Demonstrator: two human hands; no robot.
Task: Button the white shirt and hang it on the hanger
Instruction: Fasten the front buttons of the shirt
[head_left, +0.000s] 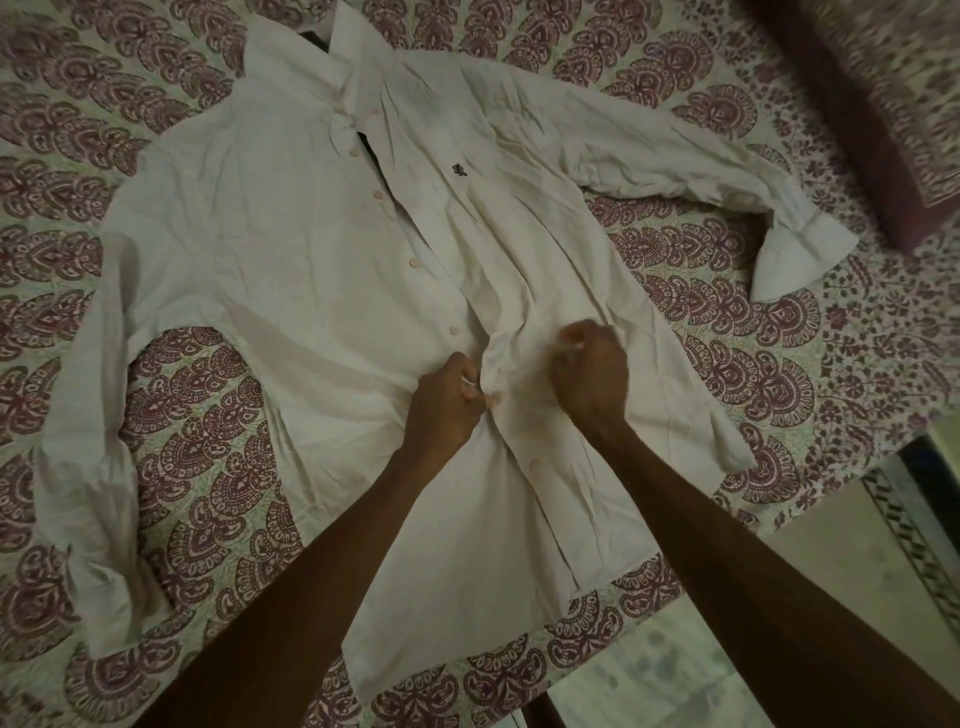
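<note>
The white shirt (270, 270) lies face up on the bed, collar far from me, sleeves spread to both sides. A small dark logo marks its chest. Several pale buttons run down the open front placket. My left hand (449, 402) pinches the button edge of the placket near the lower middle of the shirt. My right hand (589, 371) grips the bunched buttonhole edge just to the right of it. The two edges meet between my hands. A dark shape shows inside the collar; I cannot tell what it is.
The shirt rests on a bedsheet (208, 467) with a maroon paisley print. A dark patterned pillow (883, 104) lies at the far right. The bed's edge and pale floor (665, 675) show at the lower right.
</note>
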